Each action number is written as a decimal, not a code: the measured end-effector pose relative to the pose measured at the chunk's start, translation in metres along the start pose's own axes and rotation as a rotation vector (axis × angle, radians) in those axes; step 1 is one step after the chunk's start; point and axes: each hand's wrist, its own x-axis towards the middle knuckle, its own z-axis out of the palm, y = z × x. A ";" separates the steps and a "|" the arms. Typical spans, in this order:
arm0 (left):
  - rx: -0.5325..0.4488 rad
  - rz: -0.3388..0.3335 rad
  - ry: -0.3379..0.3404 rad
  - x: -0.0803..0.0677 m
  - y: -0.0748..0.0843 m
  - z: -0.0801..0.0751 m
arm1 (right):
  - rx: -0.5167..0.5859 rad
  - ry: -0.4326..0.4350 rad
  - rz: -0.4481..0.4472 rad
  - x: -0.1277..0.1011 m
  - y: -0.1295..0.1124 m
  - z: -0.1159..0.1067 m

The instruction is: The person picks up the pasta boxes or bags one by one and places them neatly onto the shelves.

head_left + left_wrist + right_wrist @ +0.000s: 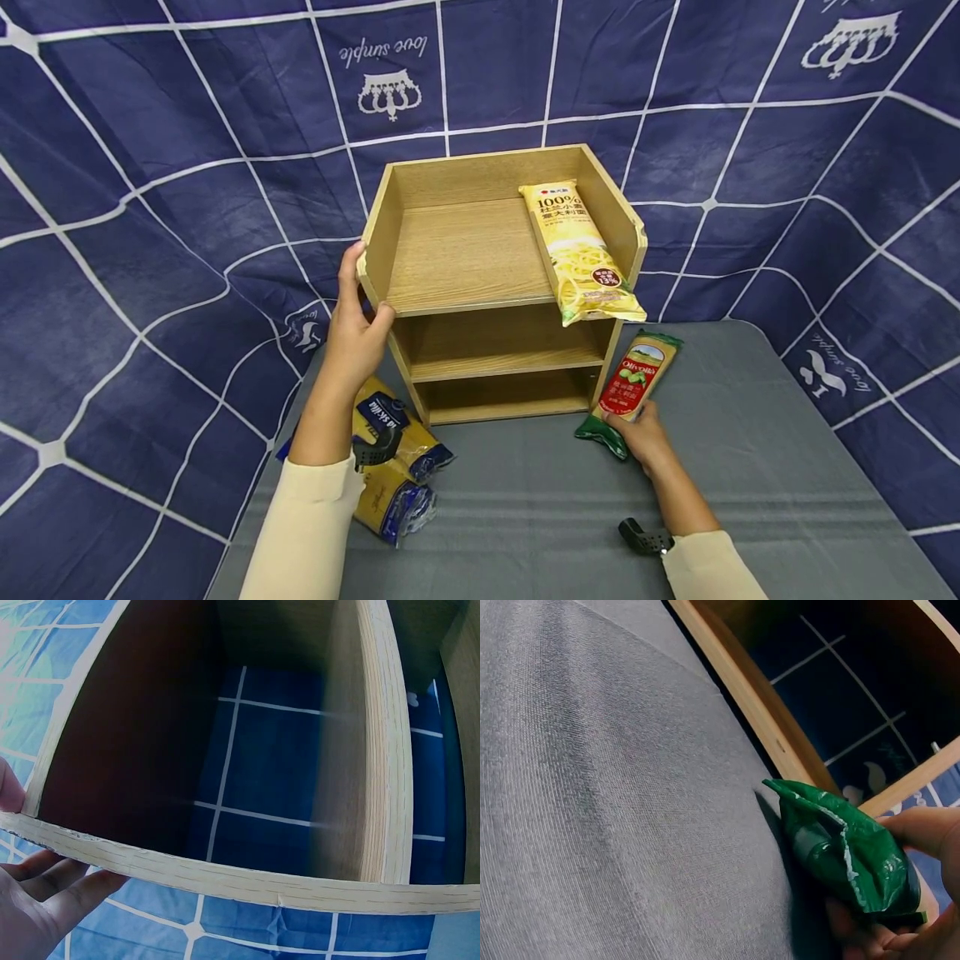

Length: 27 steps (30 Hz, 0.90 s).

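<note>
A wooden three-tier shelf [450,250] stands on a grey table [750,467]. My left hand [354,321] grips the front edge of its left side wall, thumb inside and fingers outside; the left wrist view shows the fingers [52,881] under that edge of the shelf [225,874]. A yellow pasta packet [581,254] lies on the top tier's right side and overhangs the front. My right hand [637,429] holds the green end of a red-and-green Olivoila pasta packet [633,379] that lies on the table by the shelf's right foot. The right wrist view shows that crumpled green end [847,851] in my fingers.
Two blue-and-yellow pasta packets [397,454] lie on the table under my left forearm. A dark blue cloth with white lines [150,208] hangs behind and around the table. The two lower tiers look empty. Bare grey table lies to the right.
</note>
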 end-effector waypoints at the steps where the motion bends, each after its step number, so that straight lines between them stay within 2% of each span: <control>1: -0.002 0.000 0.001 0.000 0.000 0.000 | 0.011 -0.003 0.001 0.000 0.001 0.000; 8: -0.009 -0.007 -0.003 0.000 -0.001 0.000 | 0.048 -0.014 0.041 0.000 0.006 -0.004; 15: -0.010 0.008 -0.004 0.000 -0.002 0.001 | 0.156 -0.023 0.031 0.001 0.013 -0.008; 27: -0.019 0.011 0.004 0.001 -0.001 0.001 | 0.264 -0.011 0.035 0.000 0.014 -0.011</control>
